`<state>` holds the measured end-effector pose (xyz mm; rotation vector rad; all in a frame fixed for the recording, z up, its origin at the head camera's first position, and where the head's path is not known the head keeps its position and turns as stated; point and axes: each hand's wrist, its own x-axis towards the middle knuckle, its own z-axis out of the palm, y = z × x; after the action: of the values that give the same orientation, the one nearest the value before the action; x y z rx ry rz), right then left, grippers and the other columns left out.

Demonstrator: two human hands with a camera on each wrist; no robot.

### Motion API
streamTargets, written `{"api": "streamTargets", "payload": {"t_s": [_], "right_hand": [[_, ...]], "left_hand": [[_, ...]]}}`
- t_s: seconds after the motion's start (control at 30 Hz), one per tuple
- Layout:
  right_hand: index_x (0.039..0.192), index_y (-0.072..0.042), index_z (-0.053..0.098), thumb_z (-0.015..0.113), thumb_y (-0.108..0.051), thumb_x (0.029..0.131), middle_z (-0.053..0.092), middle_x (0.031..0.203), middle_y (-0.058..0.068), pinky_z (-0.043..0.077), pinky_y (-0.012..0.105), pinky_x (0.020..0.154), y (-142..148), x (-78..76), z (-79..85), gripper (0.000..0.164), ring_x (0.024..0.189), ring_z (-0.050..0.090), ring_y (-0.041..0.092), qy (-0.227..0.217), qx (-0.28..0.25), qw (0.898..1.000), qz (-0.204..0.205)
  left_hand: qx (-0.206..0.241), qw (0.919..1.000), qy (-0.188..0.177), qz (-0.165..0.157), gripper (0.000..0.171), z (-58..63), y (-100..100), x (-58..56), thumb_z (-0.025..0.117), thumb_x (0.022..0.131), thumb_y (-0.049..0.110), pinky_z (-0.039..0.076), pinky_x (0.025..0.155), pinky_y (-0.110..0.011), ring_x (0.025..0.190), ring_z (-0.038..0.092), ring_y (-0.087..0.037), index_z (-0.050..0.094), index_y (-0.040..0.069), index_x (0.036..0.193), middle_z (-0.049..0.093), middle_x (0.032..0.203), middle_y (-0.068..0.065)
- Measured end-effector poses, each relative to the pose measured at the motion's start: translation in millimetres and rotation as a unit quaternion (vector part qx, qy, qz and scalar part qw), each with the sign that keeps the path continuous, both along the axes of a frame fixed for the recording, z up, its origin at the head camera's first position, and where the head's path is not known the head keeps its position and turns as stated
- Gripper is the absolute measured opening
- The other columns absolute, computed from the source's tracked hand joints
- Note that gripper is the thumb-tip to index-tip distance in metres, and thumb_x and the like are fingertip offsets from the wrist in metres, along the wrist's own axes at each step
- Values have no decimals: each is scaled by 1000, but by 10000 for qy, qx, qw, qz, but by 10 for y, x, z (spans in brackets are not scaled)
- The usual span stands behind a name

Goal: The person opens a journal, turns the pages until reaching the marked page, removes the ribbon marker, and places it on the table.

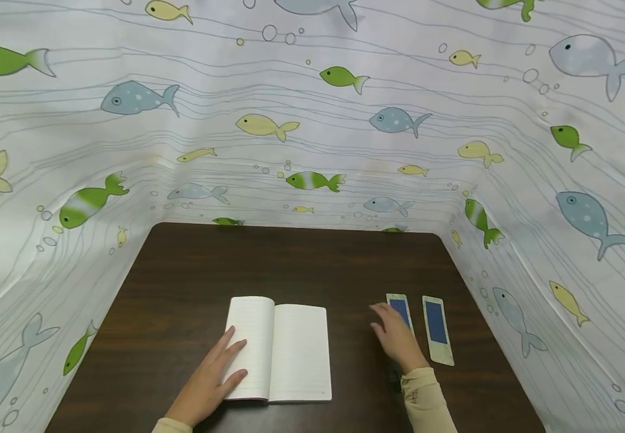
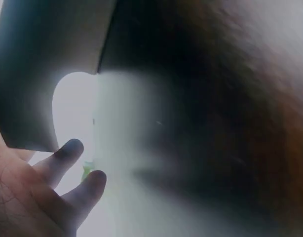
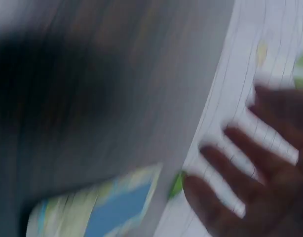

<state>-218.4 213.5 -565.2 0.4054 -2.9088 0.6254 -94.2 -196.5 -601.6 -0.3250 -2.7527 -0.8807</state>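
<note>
An open notebook with lined pages lies on the dark table. My left hand rests on its left page, fingers spread and nearly straight. The left wrist view shows the fingers against the bright page and a dark flap. To the notebook's right, my right hand is held over the table with relaxed fingers and nothing in its grasp. It partly covers a narrow pale card with a blue panel. A similar card lies just right of it. The right wrist view is blurred, with spread fingers beside a card.
The dark brown wooden table is enclosed on the left, back and right by a white fabric printed with green, yellow and blue fish. The fabric meets the table's edges.
</note>
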Motion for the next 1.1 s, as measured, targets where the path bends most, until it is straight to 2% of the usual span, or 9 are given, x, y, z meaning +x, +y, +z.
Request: {"api": "streamTargets", "payload": {"t_s": [0.1, 0.23, 0.3, 0.37, 0.43, 0.5, 0.7, 0.9, 1.1], "right_hand": [[132, -11, 58, 63, -16, 94, 57, 135, 8, 45, 47, 100, -325, 91, -58, 38, 124, 55, 28, -406, -77, 9920, 1193], [130, -15, 60, 59, -22, 97, 62, 130, 1, 47, 39, 99, -680, 214, -131, 34, 120, 58, 20, -866, -34, 9747, 2062], [131, -16, 60, 58, -25, 97, 62, 131, -1, 48, 38, 98, -781, 276, -162, 35, 120, 59, 18, -1073, 38, 9711, 2130], [133, -17, 58, 58, -27, 97, 61, 132, -1, 47, 37, 99, -843, 313, -183, 37, 122, 58, 18, -1151, 153, 9715, 2067], [134, -18, 57, 58, -27, 97, 60, 134, -1, 47, 38, 100, -878, 330, -185, 38, 123, 57, 18, -1177, 202, 9731, 1970], [135, -17, 56, 57, -27, 97, 59, 135, -1, 46, 38, 100, -900, 329, -181, 39, 123, 57, 19, -1165, 188, 9739, 1938], [133, -17, 58, 55, -27, 99, 60, 133, -1, 46, 37, 100, -916, 334, -209, 36, 122, 57, 17, -1094, 38, 9726, 2050], [123, -20, 67, 64, -28, 93, 61, 132, -3, 47, 39, 98, -872, 362, -285, 31, 123, 56, 15, -324, 594, 9719, 2254], [123, -22, 68, 69, -30, 89, 54, 141, -1, 47, 43, 98, -792, 411, -290, 35, 129, 51, 16, -81, 849, 9693, 2305]], "left_hand": [[-50, 10000, 33, 8, 55, 59, 52, -19, 70, 87, 40, 46, 96, -47, 133, 45, -25, 54, 23, 137, 31, 157, -4], [-14, 9996, 238, -166, 51, 172, 138, -49, 72, 87, 36, 49, 93, -46, 131, 47, -27, 58, 20, 134, 32, 156, -6], [35, 9985, 413, -365, 48, 225, 188, -70, 72, 87, 32, 49, 93, -43, 130, 49, -28, 60, 19, 131, 34, 155, -7], [90, 9972, 524, -524, 44, 268, 235, -88, 73, 87, 28, 46, 98, -33, 131, 48, -27, 62, 19, 128, 37, 154, -7], [144, 9962, 611, -609, 41, 308, 280, -95, 74, 86, 24, 40, 101, -23, 130, 49, -26, 63, 19, 125, 40, 152, -6], [218, 9960, 605, -629, 40, 346, 323, -89, 75, 85, 23, 37, 102, -20, 130, 49, -24, 64, 21, 123, 41, 151, -5], [469, 9941, 494, -839, 39, 482, 474, -62, 72, 87, 16, 49, 94, -35, 129, 50, -21, 62, 26, 124, 42, 150, 0], [641, 9880, 709, -1217, 49, 557, 633, -103, 70, 84, 3, 50, 93, -36, 128, 51, -19, 60, 32, 122, 47, 146, 1], [426, 9850, 929, -1388, 42, 564, 762, -128, 72, 85, 9, 48, 95, -33, 128, 49, -18, 61, 31, 119, 49, 144, 1]]}}
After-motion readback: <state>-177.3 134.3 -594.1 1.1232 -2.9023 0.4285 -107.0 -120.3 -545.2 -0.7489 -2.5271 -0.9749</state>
